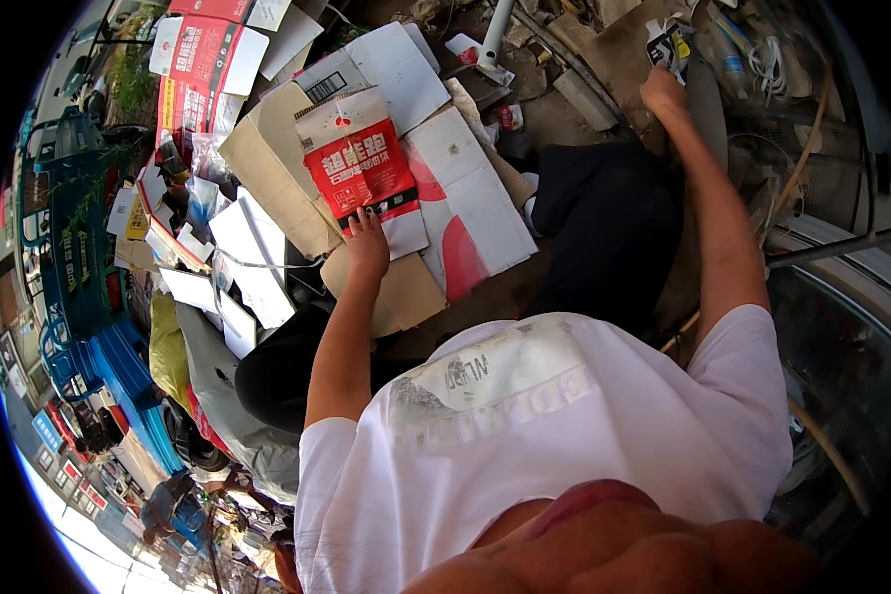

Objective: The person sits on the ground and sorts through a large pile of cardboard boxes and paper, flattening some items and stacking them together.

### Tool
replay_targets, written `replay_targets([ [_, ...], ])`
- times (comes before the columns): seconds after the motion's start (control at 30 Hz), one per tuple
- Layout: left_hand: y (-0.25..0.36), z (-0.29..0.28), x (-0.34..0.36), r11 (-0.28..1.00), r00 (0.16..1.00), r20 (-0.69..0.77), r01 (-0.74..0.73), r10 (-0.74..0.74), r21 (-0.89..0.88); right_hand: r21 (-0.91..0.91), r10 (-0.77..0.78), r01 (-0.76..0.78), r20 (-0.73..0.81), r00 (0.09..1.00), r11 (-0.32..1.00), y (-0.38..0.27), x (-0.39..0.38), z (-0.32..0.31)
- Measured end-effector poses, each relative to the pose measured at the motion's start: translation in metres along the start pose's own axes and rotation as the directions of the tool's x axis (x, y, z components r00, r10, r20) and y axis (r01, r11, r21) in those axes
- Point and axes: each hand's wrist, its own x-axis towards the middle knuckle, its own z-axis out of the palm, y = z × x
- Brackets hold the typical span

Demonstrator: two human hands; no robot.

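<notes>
Our left hand [366,246] lies on the near edge of the red carton [361,168], fingers laid out across it rather than curled round it, though we cannot see whether anything presses from beneath. Our right hand [663,89], well apart beyond the carton and to its right, is closed on a small black-and-yellow packet [671,48], which looks thin and light. The carton itself sits on top of the opened cardboard sheets [470,203], its printed face up; we judge it light, fairly stiff across the panel, weak at the folds, with a smooth face that could slide under a flat palm. We would take hold by its near edge or a side edge, pinching the board between thumb and fingers, since pushing on the middle may only dent it. Directly around the carton, the sheets spread out on both sides, and their loose edges could catch or lift with it. To its left, white card pieces [252,262] crowd close; to its right, our dark-trousered knee [614,228] limits a sideways sweep. Beyond it stand a white pipe [497,35] and a grey block [584,99] among scraps, so the easiest room seems to be straight up above the carton.
</notes>
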Motion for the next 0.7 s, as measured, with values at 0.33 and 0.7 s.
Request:
replay_targets([
  [0.33,-0.002,0.024,-0.008,0.997,0.998,-0.057,0.031,-0.035,-0.069,0.402,-0.322,0.385,-0.216,0.922,0.831,0.037,-0.034,-0.186],
  [0.7,-0.003,0.019,-0.02,0.98,0.933,-0.358,-0.03,-0.043,-0.195,0.187,-0.589,0.719,-0.456,0.667,0.669,-0.15,-0.246,-0.204],
])
